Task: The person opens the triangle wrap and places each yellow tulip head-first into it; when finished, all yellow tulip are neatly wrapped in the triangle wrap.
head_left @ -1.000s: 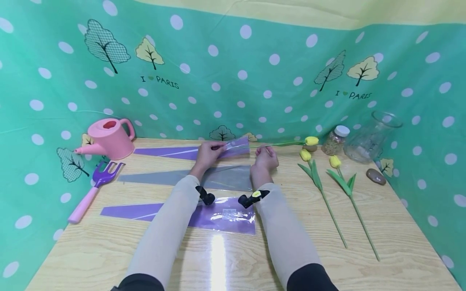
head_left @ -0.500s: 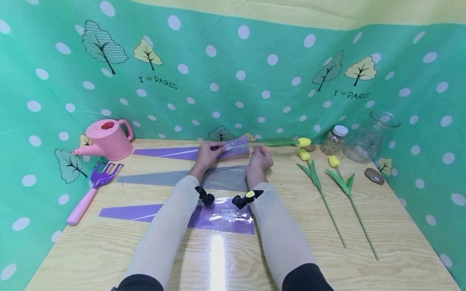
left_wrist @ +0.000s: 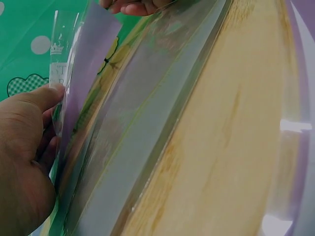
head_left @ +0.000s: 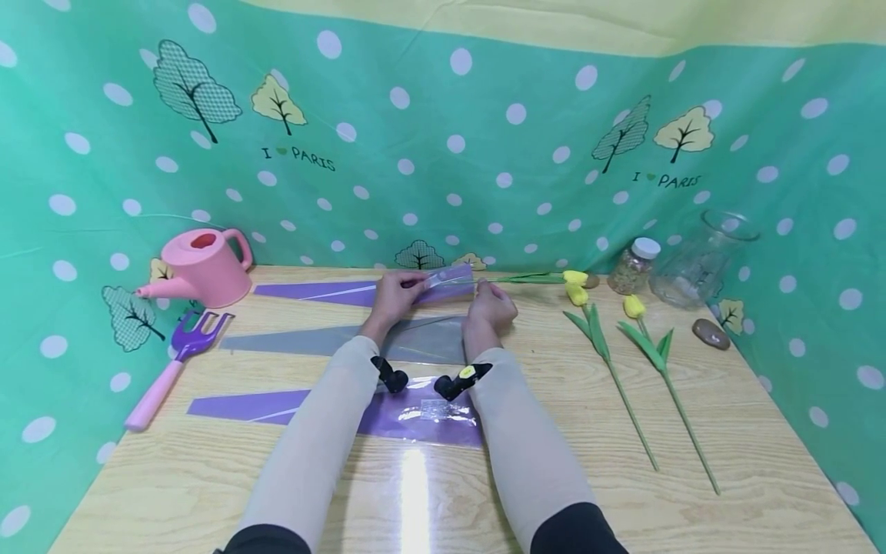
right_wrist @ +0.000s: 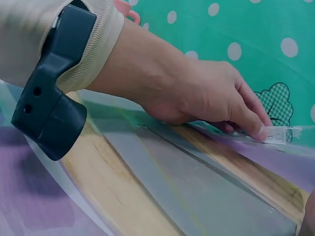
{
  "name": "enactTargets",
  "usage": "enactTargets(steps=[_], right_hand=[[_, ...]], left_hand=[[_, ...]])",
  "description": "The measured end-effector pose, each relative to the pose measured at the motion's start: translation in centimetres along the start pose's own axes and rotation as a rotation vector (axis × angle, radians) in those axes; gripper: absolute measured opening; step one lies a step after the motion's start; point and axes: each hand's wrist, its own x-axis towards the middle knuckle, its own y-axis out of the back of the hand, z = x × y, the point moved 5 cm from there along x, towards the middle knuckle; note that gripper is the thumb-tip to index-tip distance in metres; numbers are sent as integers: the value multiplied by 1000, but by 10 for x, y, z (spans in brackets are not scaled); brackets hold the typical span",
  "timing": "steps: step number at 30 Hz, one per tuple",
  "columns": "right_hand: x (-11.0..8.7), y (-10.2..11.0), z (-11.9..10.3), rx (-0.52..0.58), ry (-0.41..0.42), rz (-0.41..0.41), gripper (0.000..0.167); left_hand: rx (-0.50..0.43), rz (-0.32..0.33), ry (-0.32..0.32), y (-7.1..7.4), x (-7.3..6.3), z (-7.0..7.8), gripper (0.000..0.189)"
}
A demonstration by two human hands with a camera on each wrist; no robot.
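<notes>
Yellow tulip (head_left: pixel 543 279) lies crosswise at the back of the worktop (head_left: pixel 554 400), stem end at the mouth of the rear purple sleeve (head_left: pixel 356 292); whether it is inside cannot be told. A left hand (head_left: pixel 398 295) pinches the film between thumb and fingers, while the right hand (head_left: pixel 493 305) appears curled on the stem. Inserting it, apparently the step in hand, calls for a wide mouth, a level stem and gentle feeding. Counted: three tulips, two loose (head_left: pixel 599 335); three sleeves, two purple, one grey (head_left: pixel 436 342); two stones (head_left: pixel 711 334); one watering can (head_left: pixel 208 269), hand fork (head_left: pixel 166 378), jar (head_left: pixel 631 271) and vase (head_left: pixel 692 273).
</notes>
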Motion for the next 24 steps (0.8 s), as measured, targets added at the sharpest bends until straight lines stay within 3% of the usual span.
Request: enactTargets(steps=[12,18,24], right_hand=[[8,18,-11,185,57,-92,19],[37,41,-39,231,96,-60,23],[72,61,-51,256,43,-51,12]], left_hand=[[22,-7,-17,0,-3,0,20],[23,-12,-14,-2,-3,1,21],[36,-1,-28,-3,-2,-2,21]])
